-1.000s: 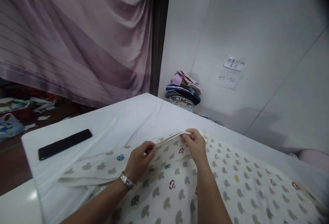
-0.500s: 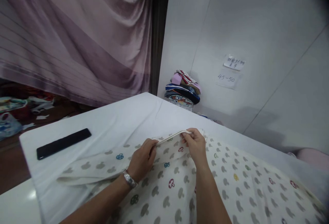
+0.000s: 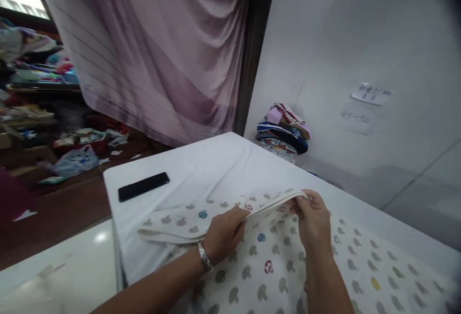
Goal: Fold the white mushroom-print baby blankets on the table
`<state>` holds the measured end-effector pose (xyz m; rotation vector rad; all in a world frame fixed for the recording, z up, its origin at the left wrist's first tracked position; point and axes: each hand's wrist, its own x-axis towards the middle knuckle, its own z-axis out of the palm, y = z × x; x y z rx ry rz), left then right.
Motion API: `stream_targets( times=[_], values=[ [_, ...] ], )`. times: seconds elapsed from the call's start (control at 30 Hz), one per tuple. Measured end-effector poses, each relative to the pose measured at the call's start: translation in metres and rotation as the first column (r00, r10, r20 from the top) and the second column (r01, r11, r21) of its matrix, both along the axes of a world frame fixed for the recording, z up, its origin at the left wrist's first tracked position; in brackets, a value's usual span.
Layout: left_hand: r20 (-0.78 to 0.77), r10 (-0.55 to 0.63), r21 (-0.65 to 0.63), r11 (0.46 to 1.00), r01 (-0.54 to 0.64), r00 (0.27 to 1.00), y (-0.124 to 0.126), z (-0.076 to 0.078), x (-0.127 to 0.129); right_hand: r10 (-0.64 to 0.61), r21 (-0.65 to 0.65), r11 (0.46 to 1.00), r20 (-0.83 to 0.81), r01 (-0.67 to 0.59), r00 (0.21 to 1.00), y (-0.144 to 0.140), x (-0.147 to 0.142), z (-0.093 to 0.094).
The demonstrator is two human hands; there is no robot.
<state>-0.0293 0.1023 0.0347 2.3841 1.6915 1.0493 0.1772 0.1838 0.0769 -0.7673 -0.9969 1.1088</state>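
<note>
A white fabric [image 3: 262,275] printed with grey and coloured mushrooms spreads over the near part of the table. My left hand [image 3: 226,232], with a silver bracelet at the wrist, pinches its raised edge between thumb and fingers. Further right along that same edge, my right hand [image 3: 312,215] grips the fabric too, fingers curled under it. Between the two hands the edge is lifted and runs fairly straight. To the left of my left hand, a folded flap of the fabric lies on the white table cover.
A black phone [image 3: 144,187] lies on the white-covered table [image 3: 216,160] at the left. Folded cloths [image 3: 283,131] are stacked against the wall, near paper signs [image 3: 370,94]. A pink curtain [image 3: 173,54] hangs behind. Bags and clutter [image 3: 77,160] fill the floor at left.
The view has swung left, so the scene shifts right and more clutter shows. Both hands keep hold of the fabric edge, and more of its far side now folds over beyond them.
</note>
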Motion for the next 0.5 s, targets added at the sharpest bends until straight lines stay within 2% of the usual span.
stream_targets(
  times=[0.13,0.23,0.37,0.5],
  values=[
    [0.012,0.000,-0.011,1.000,0.000,1.000,-0.011,-0.008,-0.019,-0.050,0.038,0.998,-0.091,0.054,0.995,-0.003,0.001,0.004],
    [0.047,0.005,-0.058,0.998,-0.002,0.999,-0.019,-0.005,-0.034,-0.076,0.058,0.995,-0.152,0.085,0.985,-0.004,0.004,0.006],
    [0.089,-0.009,-0.160,0.987,0.023,0.996,-0.028,0.003,-0.056,-0.052,0.062,0.996,-0.173,0.064,0.984,-0.007,0.006,0.007],
    [0.089,-0.009,-0.189,0.982,0.026,0.996,-0.040,-0.001,-0.083,-0.037,0.071,0.996,-0.169,0.050,0.985,-0.007,0.007,0.006]
  ],
)
